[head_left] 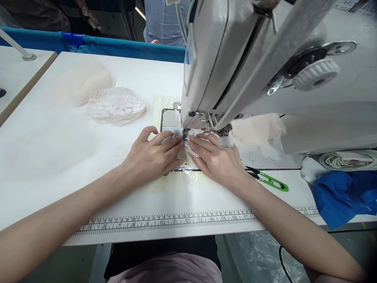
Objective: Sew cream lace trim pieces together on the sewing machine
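My left hand (154, 155) lies flat on the metal plate (171, 124) of the sewing machine (265, 67), fingers stretched toward the presser foot (185, 135). My right hand (216, 157) lies flat opposite it, fingertips pressing a small white lace piece (192, 150) that runs under the foot. Both hands touch the lace from either side, fingers straight and apart.
A pile of white lace pieces (116, 106) and a pale foam pad (81, 82) lie at the back left. Green-handled thread snips (269, 179) rest right of my right hand. Pale fabric (259, 131), blue cloth (343, 194) and a printed ruler (165, 221) are also here. A person in a striped shirt (165, 19) stands behind.
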`<state>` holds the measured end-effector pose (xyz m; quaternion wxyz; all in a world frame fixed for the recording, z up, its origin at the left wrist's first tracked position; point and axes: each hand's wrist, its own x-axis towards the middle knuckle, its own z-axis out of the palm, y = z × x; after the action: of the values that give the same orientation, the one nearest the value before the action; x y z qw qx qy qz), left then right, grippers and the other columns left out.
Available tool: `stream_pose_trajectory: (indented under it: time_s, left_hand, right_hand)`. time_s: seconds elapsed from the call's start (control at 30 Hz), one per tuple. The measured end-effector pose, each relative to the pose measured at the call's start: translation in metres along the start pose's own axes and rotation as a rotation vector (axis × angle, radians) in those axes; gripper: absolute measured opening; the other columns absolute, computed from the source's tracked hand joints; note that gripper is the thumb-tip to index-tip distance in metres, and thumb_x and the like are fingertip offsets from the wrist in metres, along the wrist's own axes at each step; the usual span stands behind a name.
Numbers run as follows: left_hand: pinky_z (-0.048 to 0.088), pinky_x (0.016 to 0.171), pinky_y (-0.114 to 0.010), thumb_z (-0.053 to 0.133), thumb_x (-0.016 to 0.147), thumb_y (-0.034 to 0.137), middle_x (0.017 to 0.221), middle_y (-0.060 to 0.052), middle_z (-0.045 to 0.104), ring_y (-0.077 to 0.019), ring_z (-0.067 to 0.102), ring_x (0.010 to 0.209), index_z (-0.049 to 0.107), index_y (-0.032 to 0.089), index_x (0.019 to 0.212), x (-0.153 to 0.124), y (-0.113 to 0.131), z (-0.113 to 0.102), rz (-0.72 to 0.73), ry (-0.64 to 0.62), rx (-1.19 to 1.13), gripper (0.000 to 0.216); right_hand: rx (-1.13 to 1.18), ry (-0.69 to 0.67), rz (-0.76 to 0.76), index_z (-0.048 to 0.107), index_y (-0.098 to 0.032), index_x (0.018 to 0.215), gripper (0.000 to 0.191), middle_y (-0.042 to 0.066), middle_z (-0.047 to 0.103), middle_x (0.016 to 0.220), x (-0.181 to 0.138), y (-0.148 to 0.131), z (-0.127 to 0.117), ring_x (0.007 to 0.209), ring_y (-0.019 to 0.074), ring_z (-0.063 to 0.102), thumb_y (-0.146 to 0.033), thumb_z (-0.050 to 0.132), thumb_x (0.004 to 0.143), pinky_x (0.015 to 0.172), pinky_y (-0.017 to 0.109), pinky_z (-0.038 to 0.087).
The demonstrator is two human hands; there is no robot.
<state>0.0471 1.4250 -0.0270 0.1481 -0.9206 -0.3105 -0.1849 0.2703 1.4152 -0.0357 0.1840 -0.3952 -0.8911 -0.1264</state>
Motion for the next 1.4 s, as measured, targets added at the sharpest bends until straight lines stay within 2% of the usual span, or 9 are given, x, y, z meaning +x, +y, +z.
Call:
stream_pose_trajectory:
  time_s: [0.4, 0.67, 0.77, 0.87, 0.97, 1.07, 1.13, 1.23, 1.4]
  left_hand:
    - [0.041, 0.088, -0.044, 0.052, 0.099, 0.032, 0.118, -0.002, 0.072, -0.023, 0.065, 0.105, 0.066, 0.017, 0.114, 0.001, -0.003, 0.004, -0.011, 0.024, -0.028, 0.026]
    - [0.04, 0.088, -0.042, 0.054, 0.097, 0.029, 0.114, -0.003, 0.073, -0.0223, 0.065, 0.103, 0.066, 0.022, 0.115, 0.0, -0.001, 0.002, -0.034, 0.028, -0.04, 0.023]
    - [0.043, 0.082, -0.039, 0.055, 0.096, 0.031, 0.119, -0.004, 0.071, -0.0224, 0.064, 0.101, 0.065, 0.021, 0.118, 0.001, 0.008, -0.001, -0.014, 0.025, -0.046, 0.026]
    - [0.043, 0.086, -0.04, 0.052, 0.097, 0.043, 0.135, -0.005, 0.061, -0.0255, 0.057, 0.119, 0.06, 0.018, 0.127, 0.001, 0.012, -0.004, 0.051, -0.055, -0.113, 0.04]
    - [0.041, 0.085, -0.041, 0.051, 0.097, 0.041, 0.101, -0.003, 0.076, -0.0235, 0.063, 0.105, 0.069, 0.02, 0.098, -0.001, 0.001, -0.012, 0.064, 0.041, -0.032, 0.027]
    - [0.041, 0.076, -0.04, 0.056, 0.094, 0.033, 0.064, 0.0, 0.068, -0.0202, 0.064, 0.073, 0.064, 0.022, 0.072, -0.005, -0.009, -0.021, -0.009, 0.175, 0.143, 0.026]
    - [0.042, 0.071, -0.037, 0.058, 0.093, 0.032, 0.075, -0.001, 0.071, -0.0196, 0.063, 0.073, 0.068, 0.02, 0.084, -0.007, -0.007, -0.022, -0.013, 0.155, 0.119, 0.018]
    - [0.043, 0.066, -0.034, 0.057, 0.093, 0.03, 0.104, -0.006, 0.073, -0.0203, 0.064, 0.082, 0.066, 0.016, 0.111, -0.007, 0.006, -0.018, 0.028, 0.007, -0.025, 0.024]
    - [0.045, 0.07, -0.036, 0.05, 0.093, 0.013, 0.113, -0.006, 0.072, -0.0222, 0.066, 0.089, 0.067, 0.018, 0.114, -0.006, 0.002, -0.01, -0.006, -0.081, -0.018, 0.027]
  right_hand:
    - [-0.016, -0.003, 0.003, 0.068, -0.016, 0.118, 0.029, 0.006, 0.069, 0.123, 0.003, 0.001, 0.002, 0.11, 0.0246, 0.062, -0.028, 0.05, 0.097, 0.092, 0.044, 0.05]
    - [0.027, -0.009, 0.026, 0.067, -0.019, 0.119, 0.033, 0.004, 0.071, 0.12, 0.003, 0.005, -0.001, 0.109, 0.0244, 0.061, -0.039, 0.052, 0.097, 0.103, 0.046, 0.042]
    - [0.054, -0.034, 0.105, 0.065, -0.019, 0.122, 0.031, 0.006, 0.071, 0.117, 0.006, 0.009, 0.001, 0.112, 0.0246, 0.06, -0.029, 0.048, 0.097, 0.104, 0.045, 0.039]
    - [0.047, -0.079, 0.123, 0.06, -0.017, 0.128, 0.035, 0.01, 0.07, 0.117, 0.008, 0.012, 0.001, 0.115, 0.026, 0.057, -0.02, 0.044, 0.096, 0.105, 0.046, 0.038]
    - [0.02, -0.033, 0.119, 0.069, -0.017, 0.107, 0.026, 0.008, 0.073, 0.097, 0.007, 0.015, -0.004, 0.101, 0.0256, 0.061, -0.025, 0.047, 0.095, 0.108, 0.048, 0.034]
    - [-0.028, 0.035, 0.106, 0.071, -0.02, 0.088, 0.022, 0.003, 0.07, 0.077, 0.006, 0.018, -0.011, 0.079, 0.0213, 0.061, -0.02, 0.05, 0.09, 0.106, 0.048, 0.035]
    - [-0.062, 0.019, 0.05, 0.072, -0.021, 0.095, 0.028, 0.003, 0.071, 0.083, 0.005, 0.02, -0.012, 0.078, 0.0203, 0.06, -0.01, 0.048, 0.086, 0.102, 0.047, 0.037]
    - [-0.096, -0.031, -0.022, 0.071, -0.023, 0.104, 0.039, 0.005, 0.07, 0.097, 0.002, 0.023, -0.012, 0.088, 0.0215, 0.06, -0.003, 0.047, 0.081, 0.096, 0.045, 0.04]
    - [-0.084, 0.032, -0.067, 0.071, -0.022, 0.107, 0.042, 0.003, 0.07, 0.091, -0.001, 0.018, -0.014, 0.086, 0.0198, 0.06, 0.0, 0.047, 0.081, 0.09, 0.039, 0.043]
